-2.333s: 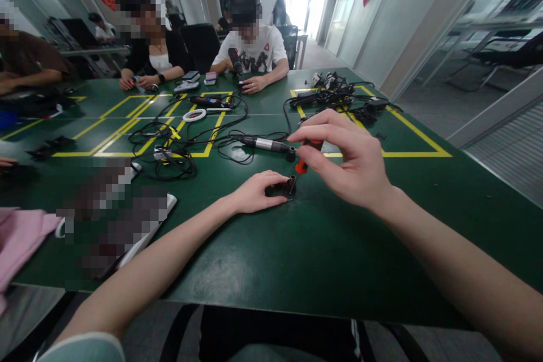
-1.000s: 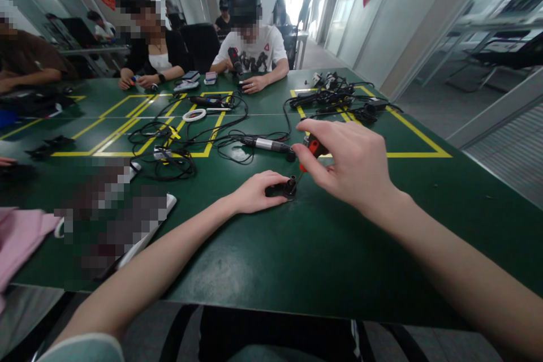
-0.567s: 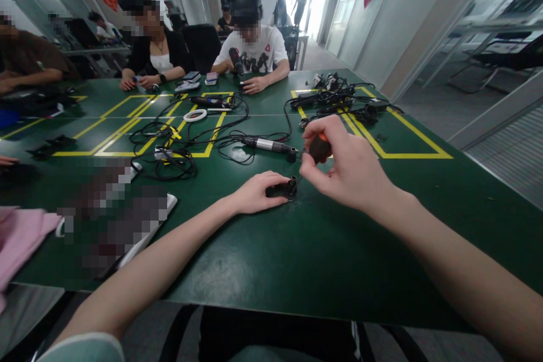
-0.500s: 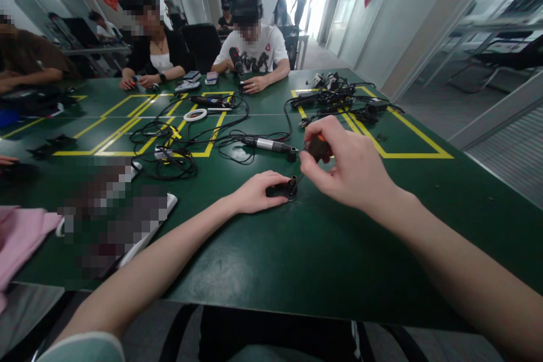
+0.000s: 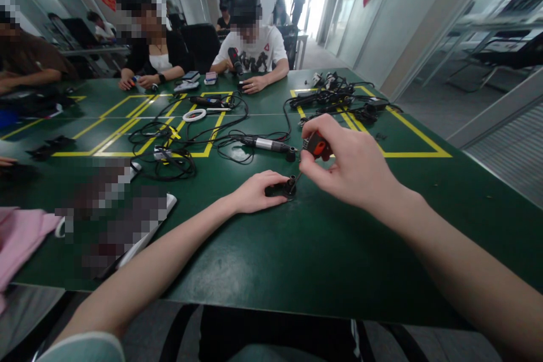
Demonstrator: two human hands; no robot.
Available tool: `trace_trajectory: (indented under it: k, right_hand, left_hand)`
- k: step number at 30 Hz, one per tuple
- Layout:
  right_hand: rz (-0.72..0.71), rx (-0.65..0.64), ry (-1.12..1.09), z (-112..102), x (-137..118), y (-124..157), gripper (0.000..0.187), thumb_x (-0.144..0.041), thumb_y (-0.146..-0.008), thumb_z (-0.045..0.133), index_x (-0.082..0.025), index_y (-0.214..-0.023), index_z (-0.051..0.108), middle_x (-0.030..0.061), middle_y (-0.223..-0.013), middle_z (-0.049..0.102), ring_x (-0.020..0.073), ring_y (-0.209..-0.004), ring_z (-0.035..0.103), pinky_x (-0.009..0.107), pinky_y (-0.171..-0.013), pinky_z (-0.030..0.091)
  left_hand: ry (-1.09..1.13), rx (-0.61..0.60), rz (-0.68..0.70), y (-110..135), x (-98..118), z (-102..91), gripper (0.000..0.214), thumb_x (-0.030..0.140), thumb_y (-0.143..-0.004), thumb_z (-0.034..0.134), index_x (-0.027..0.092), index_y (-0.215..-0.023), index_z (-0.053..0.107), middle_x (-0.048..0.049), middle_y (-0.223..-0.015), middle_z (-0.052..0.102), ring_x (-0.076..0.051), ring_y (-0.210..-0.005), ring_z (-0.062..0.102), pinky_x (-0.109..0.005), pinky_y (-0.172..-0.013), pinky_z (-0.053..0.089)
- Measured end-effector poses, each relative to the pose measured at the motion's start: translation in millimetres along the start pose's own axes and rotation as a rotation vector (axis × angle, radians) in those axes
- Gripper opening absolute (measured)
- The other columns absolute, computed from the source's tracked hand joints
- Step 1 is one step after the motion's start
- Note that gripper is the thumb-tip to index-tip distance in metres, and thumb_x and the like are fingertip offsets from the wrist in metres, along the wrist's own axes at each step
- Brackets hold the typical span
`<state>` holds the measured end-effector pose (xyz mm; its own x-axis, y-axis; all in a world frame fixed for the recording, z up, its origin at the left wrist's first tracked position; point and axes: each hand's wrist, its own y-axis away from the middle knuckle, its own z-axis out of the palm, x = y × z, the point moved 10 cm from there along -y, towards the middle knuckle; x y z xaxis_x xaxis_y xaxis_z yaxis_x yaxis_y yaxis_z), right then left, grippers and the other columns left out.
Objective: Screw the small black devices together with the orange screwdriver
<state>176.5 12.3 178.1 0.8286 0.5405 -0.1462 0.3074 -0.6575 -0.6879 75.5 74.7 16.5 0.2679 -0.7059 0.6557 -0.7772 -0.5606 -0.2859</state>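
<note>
My left hand rests on the table, its thumb and fingers closed around a small black part. A short upright tube stands at that part's right end. My right hand grips the red and black handle of a screwdriver between thumb and fingers. Its thin shaft slants down and left to the black part, with the tip at or close to the tube; whether it sits in a screw is too small to tell. Just beyond lies a silver and black electric screwdriver with its cable.
Yellow tape outlines mark the green table. Tangled black cables lie at the back right, others at the left. Two blurred flat objects lie near my left forearm, by a pink cloth. Several people sit across and at the left.
The screwdriver handle has turned in my right hand; its red side now shows where a dark side faced me. My left hand and the black part stay in place.
</note>
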Motion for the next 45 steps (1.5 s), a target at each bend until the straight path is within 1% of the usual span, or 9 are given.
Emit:
trace_trajectory:
  k: [6, 12, 16, 19, 23, 30, 38, 41, 45]
  right_hand:
    - [0.015, -0.013, -0.021, -3, -1, -2, 0.015, -0.037, -0.100, 0.059, -0.023, -0.098, 0.065, 0.0022, -0.072, 0.071, 0.0191, -0.058, 0.063, 0.030, -0.058, 0.039]
    - [0.051, -0.002, -0.028, 3, 4, 1, 0.033, -0.024, -0.084, 0.059, -0.021, -0.116, 0.060, 0.0007, -0.073, 0.069, 0.0207, -0.060, 0.064, 0.030, -0.060, 0.041]
    - [0.069, -0.006, -0.033, 1, 4, 0, 0.013, -0.032, -0.089, 0.062, -0.023, -0.098, 0.059, -0.0010, -0.066, 0.064, 0.0184, -0.053, 0.060, 0.029, -0.056, 0.038]
    - [0.093, -0.009, -0.038, 0, 5, 0, 0.020, -0.042, -0.097, 0.062, -0.023, -0.090, 0.058, -0.0017, -0.060, 0.062, 0.0174, -0.049, 0.057, 0.029, -0.054, 0.034]
    - [0.074, 0.032, -0.032, -1, 4, 1, 0.011, -0.033, -0.094, 0.060, -0.023, -0.099, 0.061, -0.0019, -0.065, 0.063, 0.0168, -0.049, 0.056, 0.028, -0.054, 0.034]
    - [0.052, 0.068, -0.001, 3, 6, 3, 0.027, -0.024, -0.082, 0.059, -0.023, -0.109, 0.058, -0.0010, -0.071, 0.065, 0.0199, -0.057, 0.061, 0.030, -0.057, 0.037]
    - [0.030, 0.027, -0.037, 3, -1, 3, 0.017, -0.037, -0.094, 0.068, -0.023, -0.101, 0.062, 0.0003, -0.072, 0.067, 0.0191, -0.059, 0.062, 0.029, -0.058, 0.038]
    - [0.040, 0.029, -0.022, 4, 0, 3, 0.013, -0.029, -0.094, 0.064, -0.023, -0.105, 0.063, 0.0002, -0.072, 0.068, 0.0192, -0.058, 0.062, 0.030, -0.057, 0.037]
    - [0.033, 0.014, -0.053, 7, -1, 3, 0.025, -0.022, -0.090, 0.060, -0.021, -0.114, 0.062, -0.0002, -0.073, 0.068, 0.0188, -0.057, 0.063, 0.029, -0.057, 0.039]
  left_hand:
    - [-0.009, 0.003, -0.002, 1, -2, -0.3, 0.040, 0.030, -0.092, 0.079, 0.018, -0.130, 0.073, -0.0125, -0.126, 0.077, -0.026, -0.118, 0.071, -0.042, -0.109, 0.056]
    - [0.001, 0.003, 0.006, 1, -1, -0.7, 0.040, 0.030, -0.092, 0.079, 0.018, -0.130, 0.073, -0.0131, -0.127, 0.077, -0.026, -0.117, 0.071, -0.044, -0.108, 0.056]
    - [0.009, 0.007, 0.016, 0, 0, -0.8, 0.039, 0.030, -0.093, 0.078, 0.016, -0.129, 0.073, -0.0139, -0.127, 0.077, -0.027, -0.118, 0.071, -0.043, -0.109, 0.055]
    - [0.003, 0.005, 0.004, 0, -1, -0.1, 0.040, 0.030, -0.092, 0.079, 0.017, -0.130, 0.073, -0.0131, -0.127, 0.077, -0.026, -0.118, 0.071, -0.043, -0.109, 0.055]
    - [0.001, 0.006, -0.011, 0, -2, -0.3, 0.040, 0.030, -0.092, 0.079, 0.018, -0.130, 0.073, -0.0128, -0.125, 0.077, -0.026, -0.117, 0.071, -0.044, -0.108, 0.056]
    - [0.005, 0.002, 0.012, 1, 0, -0.3, 0.036, 0.029, -0.092, 0.078, 0.017, -0.126, 0.074, -0.0140, -0.125, 0.077, -0.027, -0.116, 0.071, -0.044, -0.108, 0.056]
    - [-0.052, -0.012, 0.051, 1, 7, 1.1, 0.031, 0.031, -0.096, 0.073, 0.016, -0.123, 0.074, -0.0145, -0.126, 0.076, -0.028, -0.118, 0.070, -0.043, -0.107, 0.056]
    - [-0.142, -0.038, 0.087, 1, 14, 4.2, 0.028, 0.030, -0.099, 0.066, 0.016, -0.121, 0.074, -0.0147, -0.124, 0.076, -0.028, -0.115, 0.070, -0.043, -0.104, 0.058]
    - [-0.250, -0.047, 0.111, 1, 17, 7.1, 0.029, 0.031, -0.100, 0.063, 0.017, -0.124, 0.072, -0.0146, -0.126, 0.076, -0.030, -0.116, 0.069, -0.045, -0.104, 0.057]
